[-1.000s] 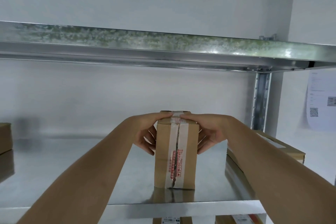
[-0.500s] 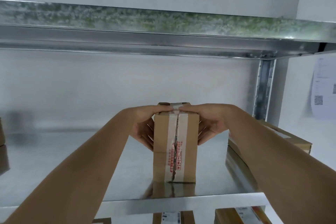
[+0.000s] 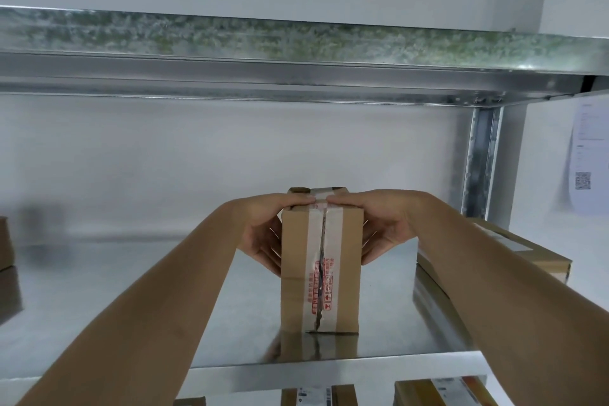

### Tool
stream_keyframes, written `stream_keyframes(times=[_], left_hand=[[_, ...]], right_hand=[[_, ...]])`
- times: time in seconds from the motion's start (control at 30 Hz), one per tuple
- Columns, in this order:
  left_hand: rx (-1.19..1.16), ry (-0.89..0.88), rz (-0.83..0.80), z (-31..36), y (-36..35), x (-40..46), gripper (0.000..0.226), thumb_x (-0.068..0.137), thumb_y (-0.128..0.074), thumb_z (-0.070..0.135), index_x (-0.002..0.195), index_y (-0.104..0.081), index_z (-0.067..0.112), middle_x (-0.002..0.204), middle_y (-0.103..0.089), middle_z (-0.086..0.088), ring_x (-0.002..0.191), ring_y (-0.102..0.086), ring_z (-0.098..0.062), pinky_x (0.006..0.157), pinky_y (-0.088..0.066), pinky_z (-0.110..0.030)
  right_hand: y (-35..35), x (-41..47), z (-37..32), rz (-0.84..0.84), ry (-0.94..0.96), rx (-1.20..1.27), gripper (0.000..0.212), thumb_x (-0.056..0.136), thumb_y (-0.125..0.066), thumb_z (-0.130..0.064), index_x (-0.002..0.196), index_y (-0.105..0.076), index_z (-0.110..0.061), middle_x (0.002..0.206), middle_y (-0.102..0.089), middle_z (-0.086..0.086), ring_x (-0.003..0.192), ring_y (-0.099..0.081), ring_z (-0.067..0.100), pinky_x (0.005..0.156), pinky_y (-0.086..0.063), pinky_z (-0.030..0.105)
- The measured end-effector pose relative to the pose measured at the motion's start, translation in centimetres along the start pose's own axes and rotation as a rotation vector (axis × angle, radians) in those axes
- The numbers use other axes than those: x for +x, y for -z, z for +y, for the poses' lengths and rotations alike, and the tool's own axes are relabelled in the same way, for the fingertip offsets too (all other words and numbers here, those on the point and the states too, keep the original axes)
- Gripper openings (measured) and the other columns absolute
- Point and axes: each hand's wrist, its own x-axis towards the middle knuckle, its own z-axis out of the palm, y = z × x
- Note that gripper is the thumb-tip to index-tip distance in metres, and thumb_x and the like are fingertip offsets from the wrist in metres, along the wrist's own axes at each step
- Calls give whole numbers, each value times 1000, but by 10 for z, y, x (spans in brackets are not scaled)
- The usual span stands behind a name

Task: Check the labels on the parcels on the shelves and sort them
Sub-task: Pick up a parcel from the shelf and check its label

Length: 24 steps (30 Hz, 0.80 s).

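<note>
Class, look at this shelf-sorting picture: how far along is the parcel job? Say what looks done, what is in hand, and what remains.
Done: the upright taped parcel stands on the metal shelf. In hand: the left hand and right hand grip its top and sides; no shipping label faces the camera. Left: a flat parcel on the right, a parcel at the left edge and labelled parcels on the shelf below; whether they are checked cannot be told.

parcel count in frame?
6 visible. One upright parcel held by the left hand and right hand; one flat parcel at right; one at left edge; three on the shelf below. More may be hidden.
</note>
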Motion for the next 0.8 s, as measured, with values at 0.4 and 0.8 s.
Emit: stream_keyframes(times=[0.4,0.8], left_hand=[[-18,-38,71,-7,-6,-3,106,63,-80,73,133,-57,-2,119,-68,-29,102,-70,-48,85,-59,-61],[-199,-48,105,-22,-2,-11,109,66,-76,76,134,-51,-5,124,-62,-35,101,-69,-52,80,-60,-59]], right_hand=[[-2,8,11,76,-12,57,90,81,-69,-70,132,-57,3,119,-66,29,93,-73,41,64,-64,43],[-36,7,55,225,110,258,65,103,-27,-66,112,-68,-15,114,-71,9,107,-66,29,103,-51,54]])
